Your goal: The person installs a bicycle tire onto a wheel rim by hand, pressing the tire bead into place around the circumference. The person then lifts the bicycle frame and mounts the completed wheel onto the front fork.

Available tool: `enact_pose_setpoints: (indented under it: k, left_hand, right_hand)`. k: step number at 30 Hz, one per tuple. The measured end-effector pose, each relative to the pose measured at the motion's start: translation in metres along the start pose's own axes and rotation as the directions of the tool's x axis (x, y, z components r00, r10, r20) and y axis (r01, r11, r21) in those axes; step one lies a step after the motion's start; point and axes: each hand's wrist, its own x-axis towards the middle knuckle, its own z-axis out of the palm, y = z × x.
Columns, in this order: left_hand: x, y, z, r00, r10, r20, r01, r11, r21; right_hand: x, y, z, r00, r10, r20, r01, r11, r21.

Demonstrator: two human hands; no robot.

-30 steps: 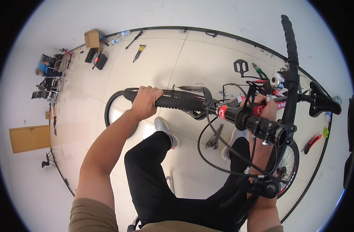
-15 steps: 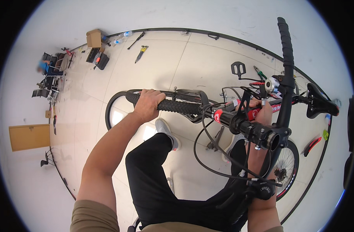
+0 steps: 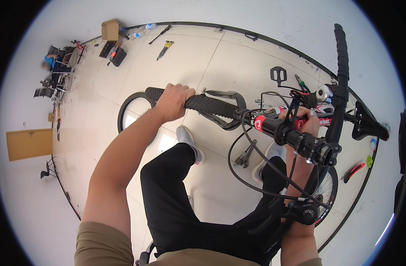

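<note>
My left hand [image 3: 173,102] is wrapped over the knobbly black front tyre [image 3: 209,105] of a bicycle, seen almost edge-on between the fork legs [image 3: 225,95]. On the right, my right hand [image 3: 299,113] is closed round the red, white and black bicycle frame [image 3: 323,121] just behind the head tube; cables and the stem partly cover its fingers. The black handlebar [image 3: 342,66] runs across in front of that forearm, with a silver bell [image 3: 323,93] on it. Brake and shift cables [image 3: 231,166] loop below the stem.
A black tyre or rim [image 3: 121,116] shows beyond my left hand. Tools lie on the tiles: a crank-like metal part [image 3: 246,154], green-handled pliers [image 3: 301,83] and a yellow-black tool [image 3: 165,50]. An open cardboard box [image 3: 110,30] stands far left. A seated person [image 3: 51,61] is farther off.
The front wheel and fork have tilted slightly, their fork end now lower in view. The handlebar and stem appear shifted right. Both hands keep their hold.
</note>
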Motion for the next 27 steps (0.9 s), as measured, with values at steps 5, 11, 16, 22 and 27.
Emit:
enact_pose_setpoints:
  k: [5, 11, 16, 22, 27]
  left_hand:
    - [0.022, -0.014, -0.001, 1.000, -0.021, 0.013, 0.021, 1.000, 0.004]
    - [0.044, -0.012, -0.004, 0.998, -0.007, 0.057, 0.008, 1.000, -0.015]
    - [0.036, -0.012, -0.007, 0.990, -0.066, 0.126, 0.066, 0.998, 0.010]
    - [0.043, -0.009, -0.007, 0.990, -0.061, 0.124, 0.060, 0.998, 0.015]
    - [0.035, -0.012, -0.003, 0.992, -0.058, 0.112, 0.057, 0.998, 0.017]
  right_hand:
    - [0.018, -0.009, -0.017, 0.994, 0.097, 0.042, -0.102, 0.987, 0.124]
    - [0.027, -0.018, -0.021, 0.990, 0.117, 0.082, -0.129, 0.979, 0.160]
    - [0.030, -0.010, -0.022, 0.979, 0.170, 0.115, -0.190, 0.960, 0.204]
    - [0.026, -0.007, -0.021, 0.986, -0.150, 0.078, 0.160, 0.976, -0.145]
    - [0.019, -0.001, -0.009, 0.999, -0.041, -0.005, 0.041, 0.996, -0.078]
